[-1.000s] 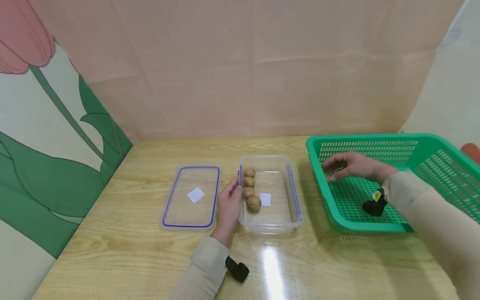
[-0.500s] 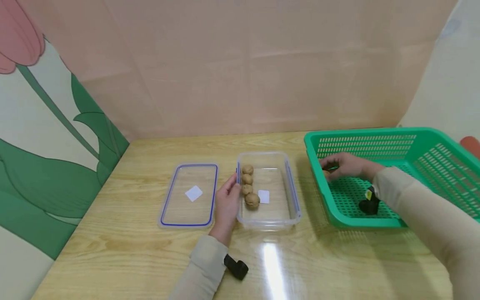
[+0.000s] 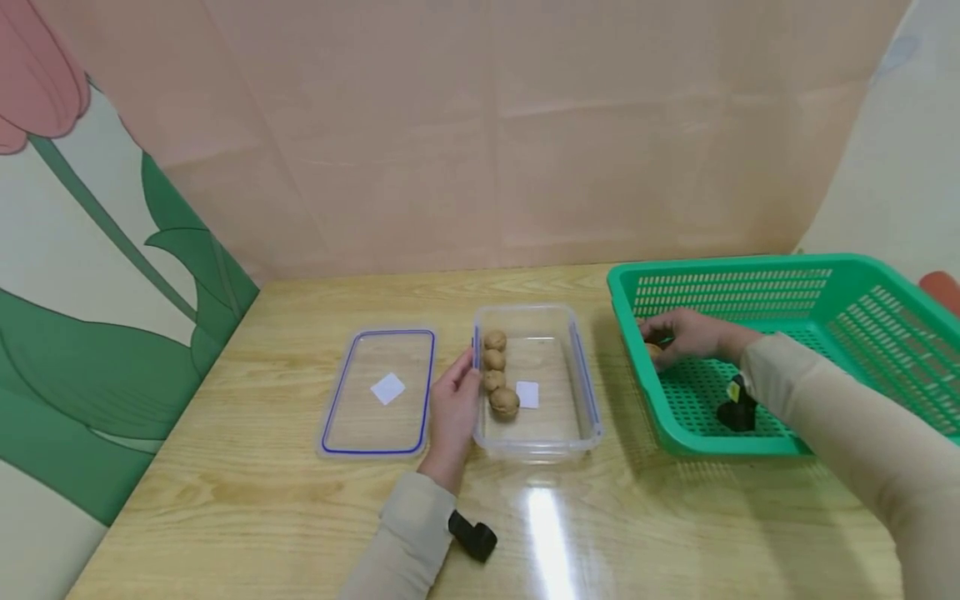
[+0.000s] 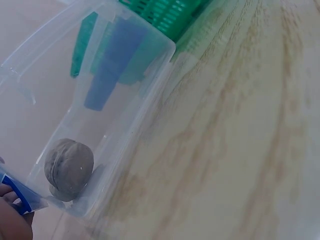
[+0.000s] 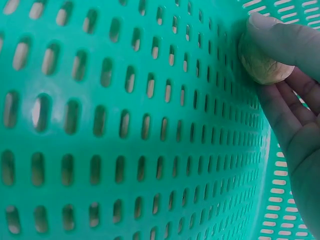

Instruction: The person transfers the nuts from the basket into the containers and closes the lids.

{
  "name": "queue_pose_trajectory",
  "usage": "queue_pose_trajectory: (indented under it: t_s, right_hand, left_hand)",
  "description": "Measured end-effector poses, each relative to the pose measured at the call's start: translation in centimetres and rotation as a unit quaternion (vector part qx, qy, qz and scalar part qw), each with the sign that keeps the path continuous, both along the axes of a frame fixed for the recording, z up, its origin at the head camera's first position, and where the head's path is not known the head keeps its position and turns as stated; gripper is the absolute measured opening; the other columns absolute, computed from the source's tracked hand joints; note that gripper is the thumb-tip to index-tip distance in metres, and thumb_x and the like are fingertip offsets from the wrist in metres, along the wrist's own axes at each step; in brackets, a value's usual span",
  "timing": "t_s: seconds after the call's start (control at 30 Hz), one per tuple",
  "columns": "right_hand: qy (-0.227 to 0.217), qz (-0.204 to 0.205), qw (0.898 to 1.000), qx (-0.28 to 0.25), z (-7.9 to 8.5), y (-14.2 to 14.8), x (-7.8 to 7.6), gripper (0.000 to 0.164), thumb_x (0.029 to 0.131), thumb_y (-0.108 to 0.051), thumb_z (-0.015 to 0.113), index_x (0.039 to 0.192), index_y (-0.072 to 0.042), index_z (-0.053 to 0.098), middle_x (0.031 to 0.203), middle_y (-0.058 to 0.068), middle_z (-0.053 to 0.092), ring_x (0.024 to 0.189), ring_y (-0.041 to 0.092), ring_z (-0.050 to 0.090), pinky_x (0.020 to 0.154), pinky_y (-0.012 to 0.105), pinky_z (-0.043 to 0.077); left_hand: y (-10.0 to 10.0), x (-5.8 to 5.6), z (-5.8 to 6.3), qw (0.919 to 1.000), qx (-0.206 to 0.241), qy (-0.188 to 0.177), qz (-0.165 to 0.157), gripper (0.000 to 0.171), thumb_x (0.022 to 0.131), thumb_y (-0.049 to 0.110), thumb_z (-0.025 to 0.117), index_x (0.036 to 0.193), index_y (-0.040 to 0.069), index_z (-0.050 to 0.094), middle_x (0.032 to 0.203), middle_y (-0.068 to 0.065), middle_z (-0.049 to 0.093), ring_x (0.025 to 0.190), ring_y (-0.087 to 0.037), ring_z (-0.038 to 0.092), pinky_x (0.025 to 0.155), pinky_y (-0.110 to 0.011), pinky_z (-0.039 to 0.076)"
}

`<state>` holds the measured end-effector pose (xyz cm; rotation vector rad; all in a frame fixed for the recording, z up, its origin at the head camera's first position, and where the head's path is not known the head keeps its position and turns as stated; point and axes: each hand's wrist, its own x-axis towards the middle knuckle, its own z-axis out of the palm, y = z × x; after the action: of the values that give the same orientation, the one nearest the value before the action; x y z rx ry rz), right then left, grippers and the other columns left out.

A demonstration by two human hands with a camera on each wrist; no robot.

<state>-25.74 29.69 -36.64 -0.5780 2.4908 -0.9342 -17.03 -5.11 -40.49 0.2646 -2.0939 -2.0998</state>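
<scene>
In the head view, my left hand (image 3: 455, 404) holds the left side of a clear plastic food container (image 3: 562, 433). The left wrist view shows its fingers (image 4: 12, 220) at the container's blue-edged side flap. Several walnuts (image 3: 504, 402) stand in a row along that side, beside a white paper square (image 3: 528, 394). Inside the green plastic basket (image 3: 738, 446), at its left wall, my right hand (image 3: 693, 336) pinches a walnut (image 5: 262, 62). Thumb and fingers are on opposite sides of that nut in the right wrist view, with the slotted wall close by.
Left of the container lies its clear lid (image 3: 360, 417), with a blue seal and a white paper square (image 3: 387, 388). Everything rests on a wooden table (image 3: 247, 500). A pinkish-beige sheet (image 3: 480, 142) hangs behind, and a wall with a painted tulip (image 3: 45, 75) stands at the left.
My right hand's fingers have drawn in around the walnut at the basket's left wall. The left hand stays at the container. The head view has shifted slightly.
</scene>
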Motion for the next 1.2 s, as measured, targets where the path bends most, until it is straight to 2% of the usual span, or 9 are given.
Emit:
queue_pose_trajectory:
  t_s: [0.2,0.6,0.7,0.8,0.9,1.07,1.2]
  right_hand:
    - [0.009,0.007,1.000,0.002,-0.1,0.2,-0.2,0.039,0.072,-0.011,0.076,0.108,-0.001,0.063,0.113,0.018,0.062,0.106,0.036,0.057,0.085,0.043,0.052]
    - [-0.010,-0.036,0.999,-0.002,1.2,0.5,0.1,0.054,0.074,-0.022,0.077,0.119,-0.001,0.058,0.127,0.022,0.053,0.119,0.042,0.045,0.091,0.047,0.048]
    - [-0.022,-0.048,0.998,-0.015,1.4,0.7,0.0,0.055,0.073,-0.019,0.077,0.120,0.001,0.056,0.125,0.022,0.054,0.114,0.038,0.051,0.086,0.041,0.052]
    - [-0.023,-0.055,0.998,-0.017,1.5,0.8,-0.2,0.055,0.073,-0.019,0.077,0.120,0.001,0.056,0.120,0.019,0.058,0.103,0.026,0.057,0.078,0.032,0.053]
    - [-0.015,-0.062,0.998,-0.028,1.7,0.7,-0.3,0.056,0.073,-0.021,0.077,0.121,-0.001,0.057,0.118,0.015,0.060,0.098,0.015,0.057,0.076,0.027,0.053]
    - [0.004,-0.087,0.994,-0.073,2.7,0.1,0.0,0.053,0.077,-0.021,0.074,0.122,-0.002,0.055,0.111,0.002,0.062,0.094,0.010,0.058,0.077,0.027,0.053]
    - [0.009,-0.112,0.984,-0.135,3.6,-0.8,0.2,0.048,0.080,-0.017,0.071,0.123,-0.002,0.055,0.102,-0.004,0.064,0.091,0.011,0.060,0.079,0.030,0.053]
  left_hand:
    - [0.1,0.1,0.0,1.0000,0.002,-0.002,-0.006,0.037,0.088,0.011,0.054,0.124,0.015,0.059,0.129,-0.003,0.057,0.119,-0.020,0.052,0.099,-0.033,0.045]
    - [0.1,0.0,-0.3,1.0000,-0.008,0.001,0.003,0.035,0.087,0.012,0.055,0.121,0.018,0.061,0.127,-0.002,0.059,0.117,-0.019,0.053,0.098,-0.033,0.045]
    - [0.1,0.0,-0.3,0.9999,-0.009,0.007,0.008,0.035,0.087,0.012,0.056,0.121,0.017,0.062,0.126,-0.004,0.059,0.115,-0.019,0.055,0.097,-0.033,0.046]
    - [0.2,0.0,-0.2,0.9999,-0.007,0.009,0.010,0.035,0.087,0.011,0.055,0.120,0.015,0.062,0.125,-0.004,0.059,0.113,-0.020,0.056,0.096,-0.032,0.047]
    - [0.2,0.1,-0.1,0.9999,-0.004,0.010,0.012,0.035,0.086,0.010,0.055,0.120,0.014,0.062,0.125,-0.005,0.060,0.112,-0.020,0.056,0.095,-0.032,0.048]
    - [0.2,0.0,-0.1,0.9999,-0.003,0.010,0.011,0.036,0.086,0.010,0.055,0.121,0.013,0.061,0.125,-0.005,0.060,0.112,-0.020,0.056,0.095,-0.031,0.048]
    - [0.0,0.1,0.0,1.0000,-0.004,0.006,0.006,0.036,0.087,0.011,0.055,0.122,0.014,0.061,0.126,-0.004,0.059,0.114,-0.020,0.055,0.096,-0.032,0.047]
